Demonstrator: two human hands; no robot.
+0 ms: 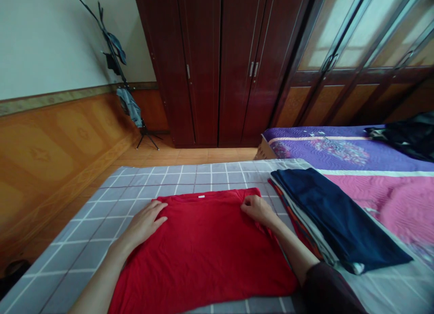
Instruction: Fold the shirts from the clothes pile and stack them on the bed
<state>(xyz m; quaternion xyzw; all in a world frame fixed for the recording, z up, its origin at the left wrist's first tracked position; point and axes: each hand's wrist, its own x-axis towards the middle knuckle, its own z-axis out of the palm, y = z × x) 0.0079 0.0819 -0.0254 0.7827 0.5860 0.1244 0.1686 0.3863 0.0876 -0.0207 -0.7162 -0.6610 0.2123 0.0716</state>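
A red T-shirt lies spread on the grey checked bedsheet, its neckline with a small white label at the far edge. My left hand rests at the shirt's far left corner, fingers stretched out and thumb apart. At the far right corner, my right hand has its fingers curled together on the red fabric, pinching it. To the right of the shirt lies a stack of folded clothes, with a dark blue garment on top.
A second bed with a purple and pink cover adjoins on the right, holding a dark garment. Beyond the beds stands a dark red wardrobe. A coat rack with hanging items is in the far left corner.
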